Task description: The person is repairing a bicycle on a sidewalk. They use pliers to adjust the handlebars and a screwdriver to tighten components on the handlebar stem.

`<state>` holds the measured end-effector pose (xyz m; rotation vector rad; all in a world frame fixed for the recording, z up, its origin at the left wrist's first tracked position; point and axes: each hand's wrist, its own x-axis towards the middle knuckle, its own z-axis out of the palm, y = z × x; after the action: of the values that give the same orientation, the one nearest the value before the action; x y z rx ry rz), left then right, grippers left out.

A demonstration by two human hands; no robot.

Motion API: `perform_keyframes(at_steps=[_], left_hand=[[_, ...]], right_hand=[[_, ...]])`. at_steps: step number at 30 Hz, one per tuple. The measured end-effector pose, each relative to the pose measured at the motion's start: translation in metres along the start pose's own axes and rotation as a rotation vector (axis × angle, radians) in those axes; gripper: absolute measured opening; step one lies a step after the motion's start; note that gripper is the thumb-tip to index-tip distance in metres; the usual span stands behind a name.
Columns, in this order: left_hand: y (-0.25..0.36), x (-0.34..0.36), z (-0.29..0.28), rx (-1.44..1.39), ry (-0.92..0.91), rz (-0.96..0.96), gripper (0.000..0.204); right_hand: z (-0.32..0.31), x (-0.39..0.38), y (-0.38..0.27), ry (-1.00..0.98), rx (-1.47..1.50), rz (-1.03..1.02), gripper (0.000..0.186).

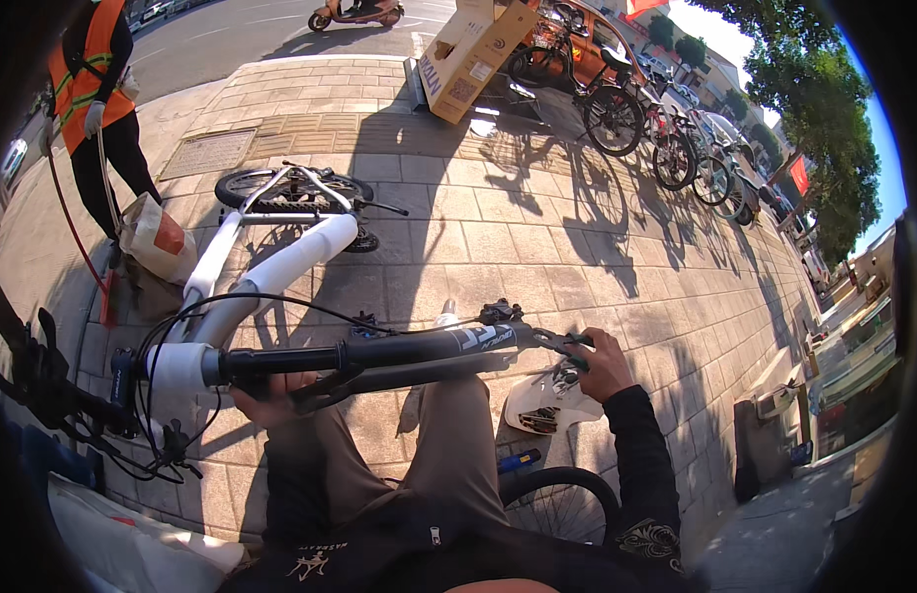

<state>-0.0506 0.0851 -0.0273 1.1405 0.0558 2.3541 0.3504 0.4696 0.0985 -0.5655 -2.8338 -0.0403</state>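
Observation:
In front of my lap, a black bicycle fork [429, 346] lies sideways, joined to a bike frame [300, 252] wrapped in white foam. My left hand [270, 397], slightly blurred, is closed around the fork near its crown; the fork hides part of the fingers. At the fork's outer end my right hand [604, 366] grips dark-handled pliers [569, 346], whose jaws meet the fork tip. Beside that tip sits a brake caliper [500, 313] with a black cable [310, 299] looping back toward the handlebar [43, 385] on the left.
Near my right knee are a white bag of small parts [552, 403], a blue tool [520, 461] and a loose wheel [562, 494]. A cardboard box [473, 59] and several parked bicycles [616, 119] stand beyond. A person in an orange vest [87, 84] is at left beside a sack [157, 237].

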Motion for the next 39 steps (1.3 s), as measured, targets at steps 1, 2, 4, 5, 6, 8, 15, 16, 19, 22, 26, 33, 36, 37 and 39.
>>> perform_keyframes(at_steps=[1, 2, 4, 5, 6, 8, 15, 16, 19, 22, 26, 33, 36, 37, 39], left_hand=[[0.001, 0.006, 0.012, -0.01, 0.042, 0.029, 0.064], [0.003, 0.007, 0.01, -0.013, -0.005, 0.005, 0.065], [0.002, 0.005, 0.006, -0.021, -0.034, -0.005, 0.065], [0.002, 0.002, 0.006, -0.031, -0.01, 0.009, 0.064], [0.0, 0.001, 0.006, -0.046, 0.011, 0.019, 0.062], [0.005, -0.005, 0.008, -0.049, 0.081, 0.03, 0.06], [0.003, 0.003, 0.018, -0.086, 0.072, 0.036, 0.063], [0.002, 0.003, 0.021, -0.073, 0.058, 0.049, 0.063], [0.002, 0.002, 0.017, -0.107, 0.05, 0.056, 0.067], [0.007, 0.001, 0.025, -0.081, 0.081, 0.071, 0.067], [-0.016, 0.001, 0.009, -0.205, 0.029, 0.07, 0.067], [0.003, -0.001, 0.02, -0.118, 0.056, 0.073, 0.066], [0.002, -0.003, 0.015, -0.115, 0.045, 0.078, 0.068], [0.002, -0.003, 0.013, -0.114, 0.034, 0.074, 0.068], [-0.004, 0.0, 0.014, -0.133, 0.029, 0.076, 0.069]], right_hand=[[-0.001, -0.002, -0.007, -0.002, -0.033, 0.01, 0.043], [-0.003, -0.008, -0.017, -0.006, -0.066, 0.018, 0.046], [-0.007, -0.03, -0.041, -0.141, 0.06, 0.135, 0.053], [-0.005, -0.04, -0.053, -0.209, 0.072, 0.224, 0.056], [0.0, -0.051, -0.065, -0.188, 0.066, 0.286, 0.052], [-0.023, -0.035, -0.109, -0.291, 0.057, 0.45, 0.044], [0.011, -0.039, -0.037, -0.038, 0.209, 0.236, 0.034], [0.031, -0.044, -0.026, -0.047, 0.335, 0.26, 0.035], [0.083, -0.058, -0.013, -0.158, 0.724, 0.434, 0.038], [0.146, -0.087, -0.037, -0.358, 1.176, 0.832, 0.035], [0.343, -0.234, 0.055, -0.394, 0.519, 1.007, 0.024], [0.258, -0.107, -0.031, 0.015, 0.93, 0.931, 0.035], [0.123, -0.008, -0.064, 0.225, 1.21, 0.78, 0.033], [0.097, 0.013, -0.073, 0.226, 1.236, 0.711, 0.031], [0.101, 0.025, -0.058, 0.23, 0.959, 0.547, 0.015]])
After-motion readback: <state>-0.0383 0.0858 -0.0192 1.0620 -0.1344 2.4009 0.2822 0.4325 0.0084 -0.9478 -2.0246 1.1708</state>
